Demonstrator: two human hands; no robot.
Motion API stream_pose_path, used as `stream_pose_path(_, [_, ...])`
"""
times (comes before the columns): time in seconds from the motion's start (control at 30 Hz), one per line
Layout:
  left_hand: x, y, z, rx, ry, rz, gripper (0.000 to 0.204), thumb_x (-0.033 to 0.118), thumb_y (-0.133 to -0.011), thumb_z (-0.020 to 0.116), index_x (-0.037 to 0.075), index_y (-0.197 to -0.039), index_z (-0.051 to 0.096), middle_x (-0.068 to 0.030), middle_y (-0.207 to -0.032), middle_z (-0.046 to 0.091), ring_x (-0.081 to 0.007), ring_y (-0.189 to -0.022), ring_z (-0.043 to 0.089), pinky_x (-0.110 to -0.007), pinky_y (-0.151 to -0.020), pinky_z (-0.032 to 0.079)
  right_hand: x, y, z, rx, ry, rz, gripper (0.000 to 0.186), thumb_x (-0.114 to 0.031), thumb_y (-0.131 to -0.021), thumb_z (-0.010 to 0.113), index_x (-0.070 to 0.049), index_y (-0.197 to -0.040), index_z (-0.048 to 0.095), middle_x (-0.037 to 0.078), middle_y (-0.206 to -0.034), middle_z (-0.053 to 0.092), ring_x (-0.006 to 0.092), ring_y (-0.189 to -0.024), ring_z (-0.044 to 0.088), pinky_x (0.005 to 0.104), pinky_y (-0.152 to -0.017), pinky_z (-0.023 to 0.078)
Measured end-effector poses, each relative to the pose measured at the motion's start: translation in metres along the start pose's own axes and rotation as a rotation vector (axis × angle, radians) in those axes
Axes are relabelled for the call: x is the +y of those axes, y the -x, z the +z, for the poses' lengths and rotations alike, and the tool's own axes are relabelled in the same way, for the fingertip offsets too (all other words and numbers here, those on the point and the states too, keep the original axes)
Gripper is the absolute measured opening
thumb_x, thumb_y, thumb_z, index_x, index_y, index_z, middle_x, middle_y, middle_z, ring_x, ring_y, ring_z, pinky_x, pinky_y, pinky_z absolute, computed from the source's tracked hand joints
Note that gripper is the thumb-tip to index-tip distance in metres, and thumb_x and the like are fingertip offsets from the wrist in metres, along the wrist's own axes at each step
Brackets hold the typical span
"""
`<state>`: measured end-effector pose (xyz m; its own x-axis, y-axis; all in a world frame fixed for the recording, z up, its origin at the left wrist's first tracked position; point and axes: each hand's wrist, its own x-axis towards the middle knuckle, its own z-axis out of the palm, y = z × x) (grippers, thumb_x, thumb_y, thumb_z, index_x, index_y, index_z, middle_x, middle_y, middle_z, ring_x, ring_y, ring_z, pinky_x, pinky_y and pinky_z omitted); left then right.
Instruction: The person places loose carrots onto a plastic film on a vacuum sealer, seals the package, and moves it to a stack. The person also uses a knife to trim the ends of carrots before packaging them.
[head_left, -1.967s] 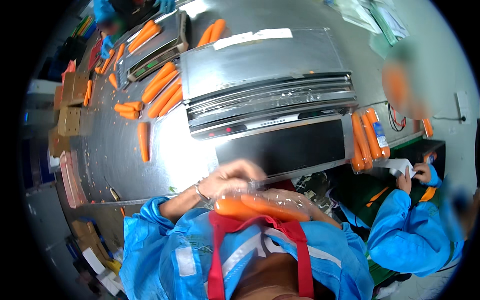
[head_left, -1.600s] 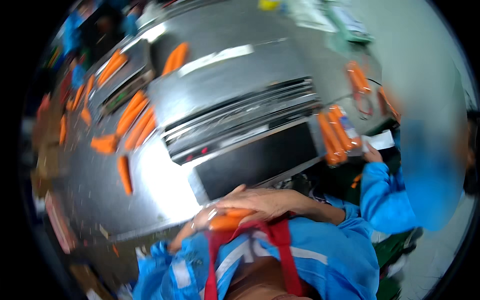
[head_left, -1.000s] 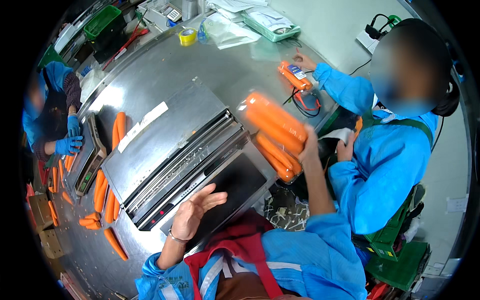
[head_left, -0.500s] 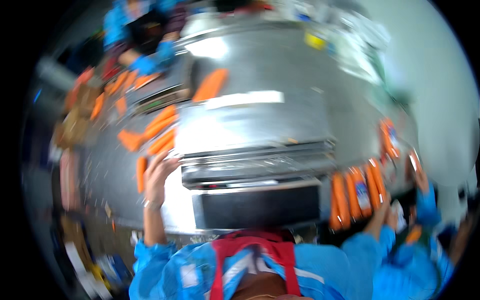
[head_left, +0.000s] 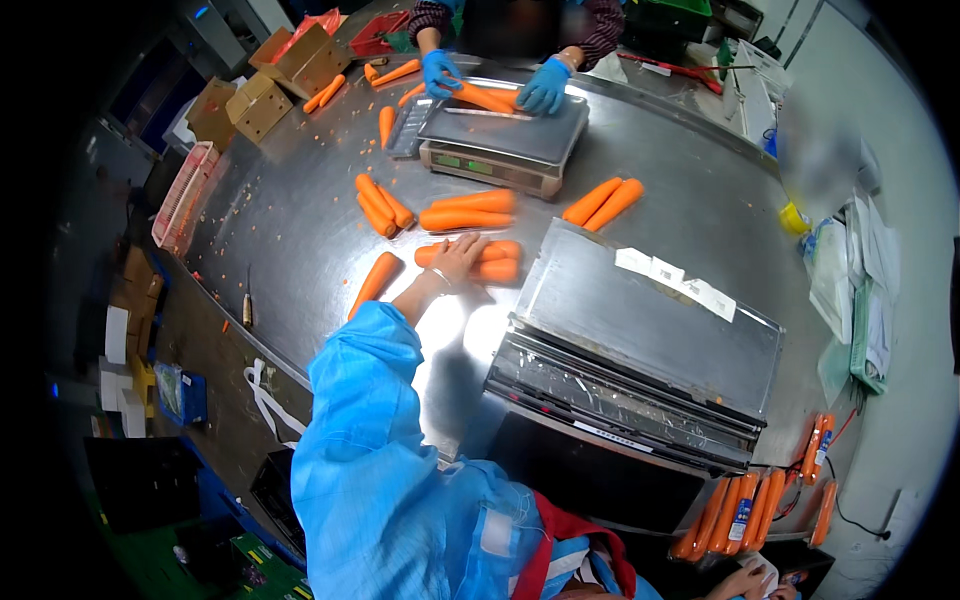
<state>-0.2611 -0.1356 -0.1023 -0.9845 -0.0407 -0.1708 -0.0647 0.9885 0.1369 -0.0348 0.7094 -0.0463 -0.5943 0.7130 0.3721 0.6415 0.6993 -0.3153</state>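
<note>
In the middle of the metal table, my left hand (head_left: 458, 258) reaches across a group of orange carrots (head_left: 499, 270), its fingers bent over them. Just beyond it, more carrots (head_left: 466, 211) lie side by side. A single carrot (head_left: 374, 283) rests by my wrist, and a small cluster (head_left: 383, 204) is farther left. My right hand cannot be made out. Bare hands (head_left: 738, 581) at the lower right edge are by a white piece of material, and whose they are is unclear.
Across the table, a person's blue-gloved hands (head_left: 542, 87) hold carrots on a scale (head_left: 500, 160). A flat-topped machine (head_left: 640, 320) stands right of my left hand. Two carrots (head_left: 603, 204) lie behind it. Packed carrots (head_left: 730, 515) are at the lower right. Cartons (head_left: 259, 106) stand far left.
My view has swung left. My left hand has gone from beside the machine's left edge to the carrots farther in. My right arm has left the view.
</note>
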Motion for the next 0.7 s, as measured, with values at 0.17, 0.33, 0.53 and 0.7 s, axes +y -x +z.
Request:
stream_pose_path(0.17, [-0.015,-0.016,0.004,0.020,-0.020,0.180,0.090,0.039,-0.057,0.080,0.008,-0.128,0.034,-0.0144,-0.133,0.041,-0.0278,-0.124,0.040,-0.045,-0.104,0.029,-0.044,0.031,-0.043,-0.113,-0.369,0.204,0.043,-0.033,-0.086,0.057,-0.002,-0.116,0.052,0.020,-0.104,0.058,0.0326,-0.094,0.056,0.0455,-0.085,0.046])
stream_pose_path(0.33, [-0.002,0.017,0.010,0.018,0.041,0.115,0.095,0.038,-0.051,0.083,0.015,-0.129,0.034,-0.0125,-0.111,0.048,-0.0335,-0.103,0.049,-0.043,-0.092,0.038,-0.125,0.017,-0.048,-0.141,-0.528,-0.175,0.034,-0.021,-0.094,0.050,0.007,-0.114,0.049,0.015,-0.099,0.058,0.0217,-0.089,0.057,0.0299,-0.078,0.047])
stream_pose_path(0.53, [0.011,0.096,-0.003,-0.165,0.167,-0.024,0.097,0.030,-0.058,0.078,0.021,-0.138,0.024,-0.0176,-0.124,0.042,-0.0346,-0.115,0.044,-0.045,-0.096,0.037,-0.319,0.115,-0.084,-0.555,-0.815,-0.394,0.017,-0.004,-0.093,0.044,0.005,-0.104,0.053,0.010,-0.082,0.060,0.0156,-0.072,0.058,0.0255,-0.069,0.047])
stream_pose_path(0.7, [0.004,0.131,0.001,-0.020,0.301,-0.040,0.083,0.027,-0.055,0.075,0.015,-0.128,0.036,-0.0186,-0.105,0.053,-0.0349,-0.098,0.053,-0.043,-0.085,0.044,-0.360,0.166,-0.064,-0.766,-0.946,-0.669,0.013,0.002,-0.089,0.047,0.006,-0.098,0.056,0.009,-0.078,0.059,0.0130,-0.068,0.057,0.0235,-0.064,0.046])
